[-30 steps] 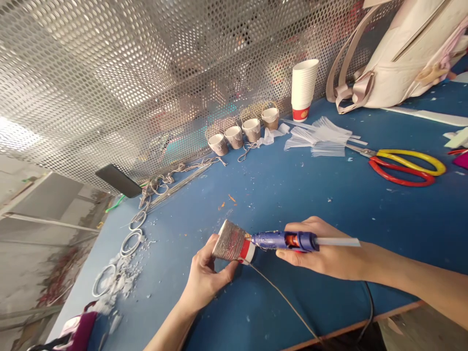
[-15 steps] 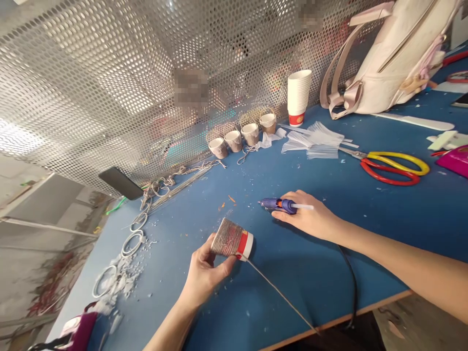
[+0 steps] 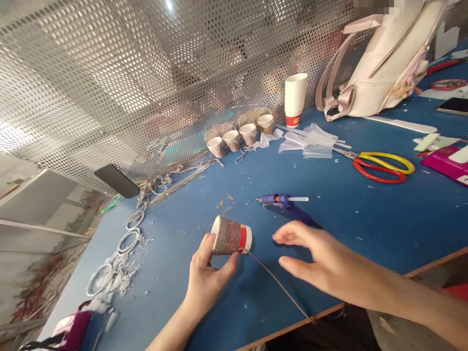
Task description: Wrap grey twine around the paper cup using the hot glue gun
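My left hand [image 3: 207, 279] grips a paper cup [image 3: 230, 236] lying on its side, its wall wound with brown cord and a red band near the white rim. A loose end of the cord [image 3: 278, 285] trails from the cup toward the table's front edge. My right hand [image 3: 321, 259] hovers empty to the right of the cup, fingers stretched out toward it. Behind that hand a blue glue gun [image 3: 284, 202] lies on the blue table [image 3: 365, 214], a white glue stick poking out of its back.
Several cord-wrapped cups [image 3: 240, 134] and a stack of white cups [image 3: 294, 98] stand by the perforated metal wall [image 3: 146, 78]. Red-and-yellow scissors [image 3: 380, 167], cut white strips [image 3: 310, 141], a cream backpack [image 3: 383, 63], wire rings [image 3: 128, 240], a black phone [image 3: 117, 180] and a magenta box [image 3: 447, 164] lie around.
My right hand has put the glue gun down on the table, let go of it and come back toward the cup. The left hand has turned the cup slightly.
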A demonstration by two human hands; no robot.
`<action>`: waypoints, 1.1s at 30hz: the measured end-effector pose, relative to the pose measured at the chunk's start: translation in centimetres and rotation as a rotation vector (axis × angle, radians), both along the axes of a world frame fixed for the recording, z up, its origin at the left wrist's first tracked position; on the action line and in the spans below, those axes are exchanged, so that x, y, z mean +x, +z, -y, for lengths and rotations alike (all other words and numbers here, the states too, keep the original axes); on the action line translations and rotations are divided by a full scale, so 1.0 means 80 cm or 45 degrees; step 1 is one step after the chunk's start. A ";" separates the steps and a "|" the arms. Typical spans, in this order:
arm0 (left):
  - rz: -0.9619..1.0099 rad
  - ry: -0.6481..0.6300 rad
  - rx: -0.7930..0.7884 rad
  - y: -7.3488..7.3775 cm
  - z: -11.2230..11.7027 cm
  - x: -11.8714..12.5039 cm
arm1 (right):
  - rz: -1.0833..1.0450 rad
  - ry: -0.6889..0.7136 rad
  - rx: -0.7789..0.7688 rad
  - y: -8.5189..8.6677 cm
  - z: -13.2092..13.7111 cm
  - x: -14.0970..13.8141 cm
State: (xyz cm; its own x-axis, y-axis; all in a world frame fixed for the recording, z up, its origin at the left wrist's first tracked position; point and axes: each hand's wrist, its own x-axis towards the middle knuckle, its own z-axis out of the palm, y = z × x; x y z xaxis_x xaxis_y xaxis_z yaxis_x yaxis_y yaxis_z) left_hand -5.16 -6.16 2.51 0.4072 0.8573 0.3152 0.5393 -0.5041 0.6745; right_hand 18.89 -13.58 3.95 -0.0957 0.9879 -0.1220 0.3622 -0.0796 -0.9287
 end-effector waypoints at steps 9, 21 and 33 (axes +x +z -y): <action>-0.098 -0.011 0.205 0.014 0.006 0.008 | -0.487 0.229 -0.279 -0.021 -0.035 -0.054; -0.009 -0.033 -0.475 0.014 0.006 0.010 | 0.413 0.138 0.848 -0.034 -0.054 -0.051; 0.019 -0.061 -0.547 0.011 0.006 0.005 | 0.271 0.042 0.714 -0.030 -0.055 -0.052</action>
State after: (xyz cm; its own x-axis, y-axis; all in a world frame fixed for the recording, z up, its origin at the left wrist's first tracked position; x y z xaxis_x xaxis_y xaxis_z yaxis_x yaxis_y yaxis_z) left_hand -4.77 -6.60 3.35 0.4481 0.8920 -0.0600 0.5104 -0.2002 0.8363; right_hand 14.72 -9.20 1.56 -0.1578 0.9041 0.3971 0.5391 0.4158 -0.7325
